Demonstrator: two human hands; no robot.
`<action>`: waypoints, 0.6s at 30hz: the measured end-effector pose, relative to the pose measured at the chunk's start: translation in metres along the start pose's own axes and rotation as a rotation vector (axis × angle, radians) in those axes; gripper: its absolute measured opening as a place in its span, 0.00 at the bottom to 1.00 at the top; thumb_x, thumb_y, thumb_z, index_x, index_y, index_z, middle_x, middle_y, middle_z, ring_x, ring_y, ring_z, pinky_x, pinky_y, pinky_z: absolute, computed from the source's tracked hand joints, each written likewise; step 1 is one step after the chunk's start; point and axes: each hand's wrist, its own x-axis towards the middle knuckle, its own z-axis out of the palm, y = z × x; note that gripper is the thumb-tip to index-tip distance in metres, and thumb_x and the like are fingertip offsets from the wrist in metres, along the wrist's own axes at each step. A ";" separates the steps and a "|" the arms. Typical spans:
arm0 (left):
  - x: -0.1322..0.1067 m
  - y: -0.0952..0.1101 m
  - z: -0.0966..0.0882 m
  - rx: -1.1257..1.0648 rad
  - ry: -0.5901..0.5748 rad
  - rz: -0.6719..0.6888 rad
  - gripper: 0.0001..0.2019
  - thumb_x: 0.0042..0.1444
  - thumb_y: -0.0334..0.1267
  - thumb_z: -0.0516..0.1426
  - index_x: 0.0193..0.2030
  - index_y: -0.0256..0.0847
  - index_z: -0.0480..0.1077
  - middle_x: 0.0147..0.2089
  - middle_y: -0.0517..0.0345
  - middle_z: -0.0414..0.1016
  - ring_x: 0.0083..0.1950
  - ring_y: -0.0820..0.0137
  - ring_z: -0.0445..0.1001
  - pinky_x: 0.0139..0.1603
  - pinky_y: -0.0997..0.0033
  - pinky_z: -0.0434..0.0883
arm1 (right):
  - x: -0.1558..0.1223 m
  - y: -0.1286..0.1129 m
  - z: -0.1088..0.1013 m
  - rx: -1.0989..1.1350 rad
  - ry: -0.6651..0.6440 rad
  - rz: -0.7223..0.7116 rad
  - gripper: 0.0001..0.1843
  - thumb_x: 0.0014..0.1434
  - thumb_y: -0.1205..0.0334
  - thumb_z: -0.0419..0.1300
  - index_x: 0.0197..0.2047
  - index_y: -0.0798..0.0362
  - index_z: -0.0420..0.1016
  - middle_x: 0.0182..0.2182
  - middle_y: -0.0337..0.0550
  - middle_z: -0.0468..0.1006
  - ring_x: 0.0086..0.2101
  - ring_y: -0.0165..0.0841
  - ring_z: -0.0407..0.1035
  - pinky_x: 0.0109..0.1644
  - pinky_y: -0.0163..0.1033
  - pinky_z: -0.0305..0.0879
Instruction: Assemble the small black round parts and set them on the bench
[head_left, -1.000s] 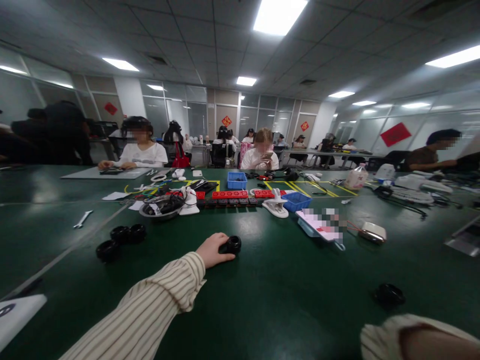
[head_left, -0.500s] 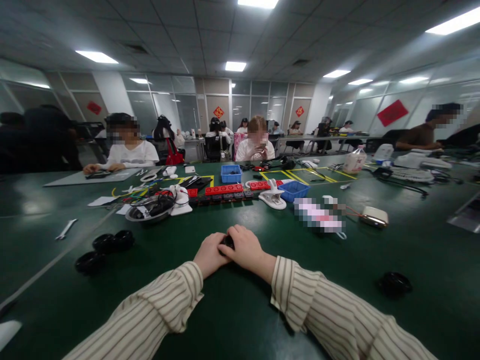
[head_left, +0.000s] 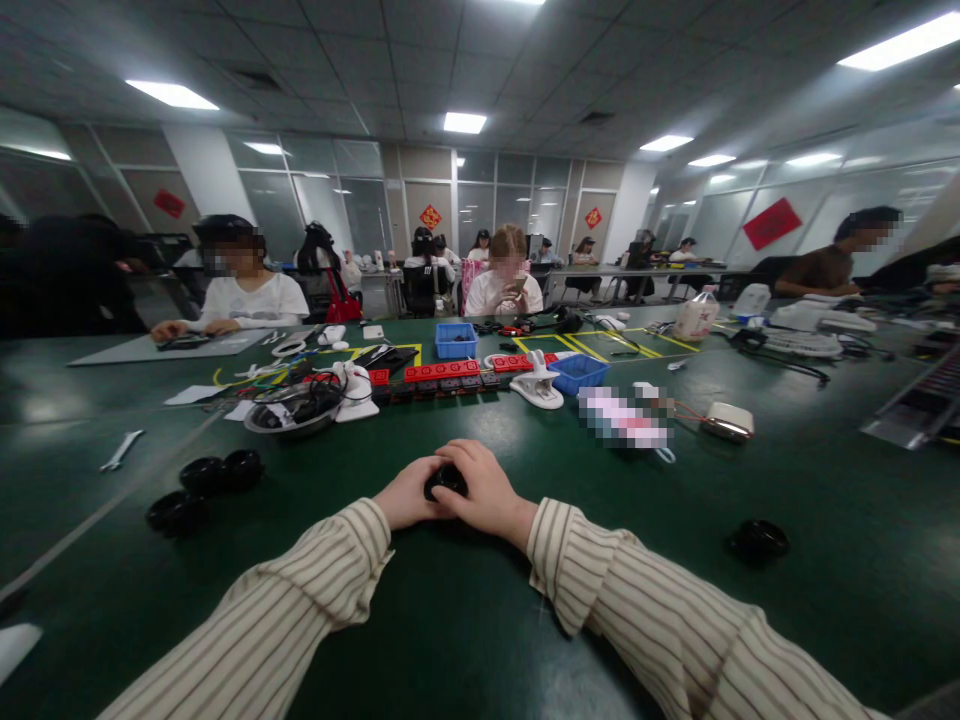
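Near the middle of the green table, my left hand and my right hand are both closed around a small glossy black round part. The right fingers lie over its far side with the thumb across its front, while the left hand grips its left side. Much of the part is covered by the fingers, so its exact kind cannot be made out. Similar black round parts, a pair and a single one, lie to the left. Another black round part rests at the right.
Beyond my hands are a red and black strip of sockets, a white clip base, blue bins and a bowl of cables. A wrench lies left; a pale rounded device lies right. People sit across the table.
The right hand has shifted on the black part, leaving more of it showing. Both hands stay closed around it. The whole view has moved slightly.
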 end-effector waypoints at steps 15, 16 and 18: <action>-0.003 0.007 0.001 0.191 0.073 -0.034 0.21 0.39 0.41 0.62 0.42 0.40 0.68 0.45 0.52 0.68 0.49 0.60 0.65 0.53 0.60 0.62 | 0.002 0.006 0.003 0.038 -0.087 -0.013 0.14 0.47 0.69 0.55 0.39 0.55 0.69 0.37 0.43 0.70 0.40 0.35 0.61 0.45 0.40 0.54; -0.003 0.004 0.000 0.157 0.055 -0.014 0.20 0.39 0.41 0.62 0.42 0.40 0.68 0.46 0.53 0.67 0.50 0.61 0.65 0.53 0.61 0.62 | 0.002 0.006 0.002 0.069 -0.103 -0.056 0.14 0.46 0.70 0.54 0.40 0.55 0.69 0.38 0.42 0.71 0.40 0.35 0.61 0.46 0.41 0.54; -0.002 -0.003 -0.002 0.111 0.021 0.012 0.19 0.39 0.41 0.62 0.40 0.40 0.69 0.47 0.53 0.67 0.51 0.61 0.64 0.55 0.61 0.61 | 0.003 0.007 0.001 0.116 -0.124 -0.122 0.14 0.46 0.71 0.53 0.39 0.55 0.69 0.37 0.42 0.72 0.42 0.36 0.61 0.48 0.42 0.54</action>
